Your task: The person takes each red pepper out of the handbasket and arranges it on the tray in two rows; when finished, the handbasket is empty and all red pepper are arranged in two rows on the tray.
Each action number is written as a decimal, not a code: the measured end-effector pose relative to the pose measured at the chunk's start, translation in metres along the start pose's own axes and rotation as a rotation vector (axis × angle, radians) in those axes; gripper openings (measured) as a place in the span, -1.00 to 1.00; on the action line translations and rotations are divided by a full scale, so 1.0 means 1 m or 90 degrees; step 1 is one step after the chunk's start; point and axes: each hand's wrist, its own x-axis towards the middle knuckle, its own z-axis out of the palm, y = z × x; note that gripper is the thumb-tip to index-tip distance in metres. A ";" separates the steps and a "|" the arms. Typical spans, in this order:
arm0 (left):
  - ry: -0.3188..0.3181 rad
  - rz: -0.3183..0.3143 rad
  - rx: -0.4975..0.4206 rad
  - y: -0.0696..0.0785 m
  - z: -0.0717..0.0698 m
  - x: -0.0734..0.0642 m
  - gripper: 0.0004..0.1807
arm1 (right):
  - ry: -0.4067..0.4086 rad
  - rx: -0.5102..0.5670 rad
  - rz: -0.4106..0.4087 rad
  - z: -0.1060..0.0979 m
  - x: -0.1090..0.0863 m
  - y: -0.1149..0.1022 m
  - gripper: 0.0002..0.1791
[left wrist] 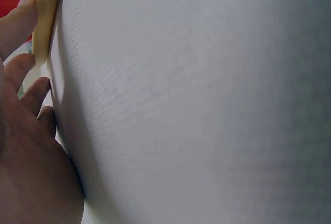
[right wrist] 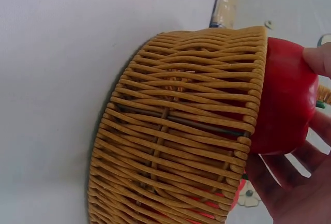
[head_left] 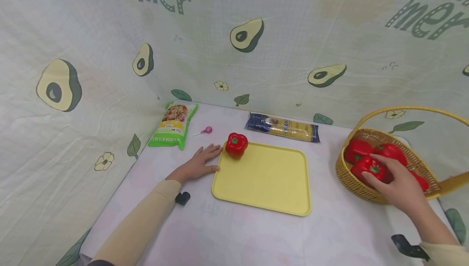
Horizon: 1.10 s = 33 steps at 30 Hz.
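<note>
My right hand [head_left: 404, 186] reaches into the wicker basket [head_left: 347, 176] and grips a red bell pepper [head_left: 360, 169], thumb on one side and fingers on the other. In the right wrist view this pepper [right wrist: 282, 94] sits just above the basket's rim line, its green stem turned toward the palm. More red bell peppers [head_left: 392, 152] lie around it in the basket. My left hand [head_left: 198, 165] rests on the table with its fingers spread, fingertips at the left edge of a yellow tray [head_left: 264, 178]. Another red bell pepper [head_left: 236, 145] stands in the tray's far left corner.
A green food packet [head_left: 173, 125] and a pink lollipop [head_left: 208, 129] lie at the back left. Behind the tray lies a blue and yellow pasta packet [head_left: 283, 127]. The basket's tall handle [head_left: 406, 108] arches above it. Patterned cloth hangs along the back and left.
</note>
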 end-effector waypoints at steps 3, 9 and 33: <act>-0.002 -0.003 0.006 0.000 -0.001 0.000 -0.11 | 0.009 0.001 -0.005 -0.003 -0.001 -0.003 -0.06; -0.005 -0.010 0.008 0.000 -0.001 0.001 -0.10 | 0.026 0.008 -0.014 -0.006 -0.003 -0.006 -0.10; -0.003 0.000 0.002 0.001 -0.001 0.000 -0.12 | 0.052 0.048 -0.072 -0.019 -0.007 -0.031 -0.19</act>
